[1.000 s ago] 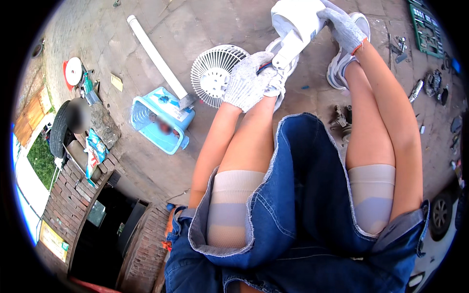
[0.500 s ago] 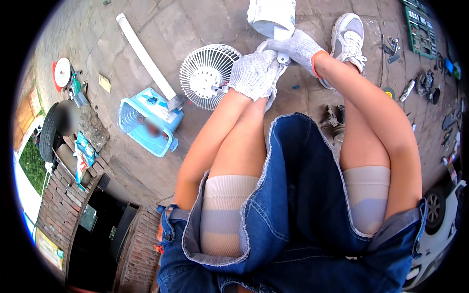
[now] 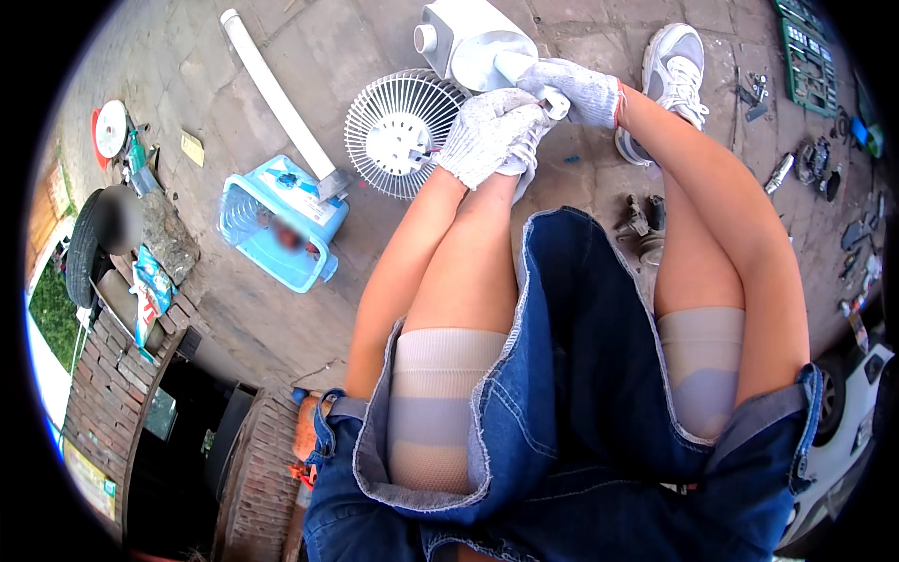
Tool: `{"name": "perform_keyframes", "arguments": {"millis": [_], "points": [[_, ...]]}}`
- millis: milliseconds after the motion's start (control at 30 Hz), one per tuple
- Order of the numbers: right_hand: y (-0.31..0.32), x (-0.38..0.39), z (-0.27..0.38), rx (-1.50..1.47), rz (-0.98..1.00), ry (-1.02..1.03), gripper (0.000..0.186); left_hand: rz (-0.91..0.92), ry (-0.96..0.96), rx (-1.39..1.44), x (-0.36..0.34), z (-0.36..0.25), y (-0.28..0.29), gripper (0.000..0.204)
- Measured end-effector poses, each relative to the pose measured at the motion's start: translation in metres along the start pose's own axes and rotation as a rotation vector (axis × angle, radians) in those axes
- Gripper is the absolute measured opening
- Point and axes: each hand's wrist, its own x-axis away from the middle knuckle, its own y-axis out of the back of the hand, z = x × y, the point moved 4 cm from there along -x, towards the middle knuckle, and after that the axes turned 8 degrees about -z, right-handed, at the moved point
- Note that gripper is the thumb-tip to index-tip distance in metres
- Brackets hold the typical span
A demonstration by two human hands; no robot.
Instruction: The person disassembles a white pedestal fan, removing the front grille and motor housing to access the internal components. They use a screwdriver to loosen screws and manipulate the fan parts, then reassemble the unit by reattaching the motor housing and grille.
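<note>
White knitted gloves cover both my hands, which meet above my left foot. My left hand (image 3: 492, 133) is closed, its fingers pinched at a small white piece (image 3: 556, 103) with a rounded end. From the other side my right hand (image 3: 582, 91), closed too, grips the same piece. Just beyond them lies a white plastic housing (image 3: 468, 45) with a round stub on its left; its short tube (image 3: 512, 66) reaches my right fingertips. Whether those fingers also hold the tube is hidden. Left of my left hand stands a round white slatted fan wheel (image 3: 398, 136).
A hammer with a long white handle (image 3: 276, 94) rests its head against a light-blue plastic basket (image 3: 309, 272) on the left. A green tool case (image 3: 807, 56) lies far right, above scattered metal parts (image 3: 817, 161). My right shoe (image 3: 676, 80) is beside my right hand.
The white housing has tilted and shifted left, so its round stub now shows. Both hands have moved slightly, with the small white piece still between them.
</note>
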Motion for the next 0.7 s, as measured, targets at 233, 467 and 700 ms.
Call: {"name": "perform_keyframes", "arguments": {"millis": [233,467,700], "points": [[-0.008,-0.010,0.016,0.095,-0.311,0.176,0.044,-0.085,0.054,-0.182,-0.006,-0.001,0.009,0.034],[-0.022,-0.026,0.037,0.662,-0.772,0.260,0.042,-0.125,-0.268,-0.589,-0.015,0.010,-0.004,0.023],[-0.012,-0.043,0.045,0.800,-0.674,0.231,0.049,-0.112,0.142,-0.394,-0.017,0.018,-0.005,0.026]]}}
